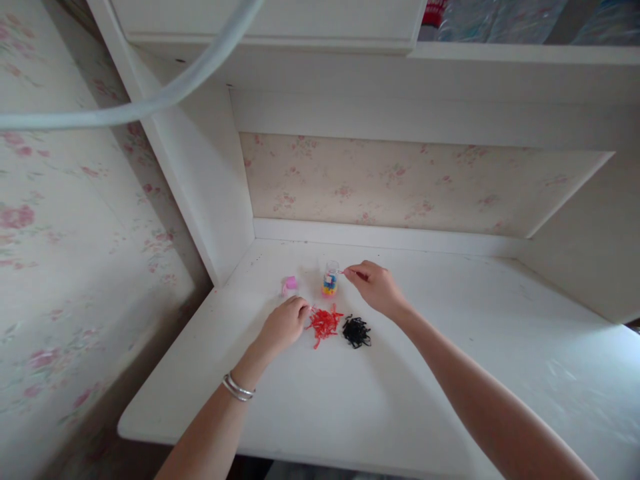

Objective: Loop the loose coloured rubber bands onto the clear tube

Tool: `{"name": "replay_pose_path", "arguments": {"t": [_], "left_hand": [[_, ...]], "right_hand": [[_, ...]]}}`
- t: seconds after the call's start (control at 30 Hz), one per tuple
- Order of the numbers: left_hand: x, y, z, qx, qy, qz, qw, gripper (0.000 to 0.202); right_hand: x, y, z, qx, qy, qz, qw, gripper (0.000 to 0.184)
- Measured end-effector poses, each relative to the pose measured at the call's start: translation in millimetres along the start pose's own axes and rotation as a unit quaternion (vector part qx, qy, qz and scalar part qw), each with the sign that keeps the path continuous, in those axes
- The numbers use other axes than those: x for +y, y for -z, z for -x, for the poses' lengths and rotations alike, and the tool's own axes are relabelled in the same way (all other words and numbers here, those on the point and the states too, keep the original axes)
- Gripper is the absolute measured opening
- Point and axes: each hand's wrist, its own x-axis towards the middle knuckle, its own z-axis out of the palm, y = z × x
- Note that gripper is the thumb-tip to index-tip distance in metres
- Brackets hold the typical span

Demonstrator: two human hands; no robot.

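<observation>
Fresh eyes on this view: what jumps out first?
The red pile and the black pile, side by side on the white desktop. Just beyond stands a clear jar of colored pieces, the right hand at its right pinching something small and reddish. The left hand is by the red pile's left edge.

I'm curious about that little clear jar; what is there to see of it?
The jar looks like clear plastic or glass and stands upright on the white desk, behind the red pile. Blue and yellow contents show through, with pink at the bottom and a pale patch on the front. Its top looks uncovered. The right hand is beside its rim; whether anything touches it is unclear.
</observation>
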Motion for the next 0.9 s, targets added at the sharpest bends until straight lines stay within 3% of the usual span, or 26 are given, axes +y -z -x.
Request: {"name": "replay_pose_path", "arguments": {"t": [0.1, 0.23, 0.47, 0.57, 0.73, 0.9], "left_hand": [[-1, -1.2, 0, 0.015, -0.001, -0.005, 1.0, 0.026], [-3, -3.7, -1, 0.024, 0.007, -0.008, 1.0, 0.028], [-3, -2.7, -2, 0.041, 0.006, 0.004, 0.999, 0.025], [-2, -0.7, -2, 0.051, 0.004, 0.009, 0.999, 0.025], [-1, -1.1, -3, 0.07, -0.006, 0.024, 0.997, 0.023], [9, -2.5, -11, 0.087, 0.006, 0.072, 0.994, 0.024]], "right_hand": [[-3, 4, -18, 0.032, 0.012, 0.016, 0.999, 0.031], [-3, -3, -33, 0.019, 0.028, 0.048, 0.998, 0.029], [-3, -16, -39, -0.025, 0.03, 0.087, 0.995, 0.031], [0, -12, -36, 0.002, 0.028, 0.063, 0.998, 0.033], [25, -7, -1, 0.064, -0.042, -0.032, 0.997, 0.035], [71, -18, 66, 0.048, -0.15, -0.103, 0.982, 0.038]]}}
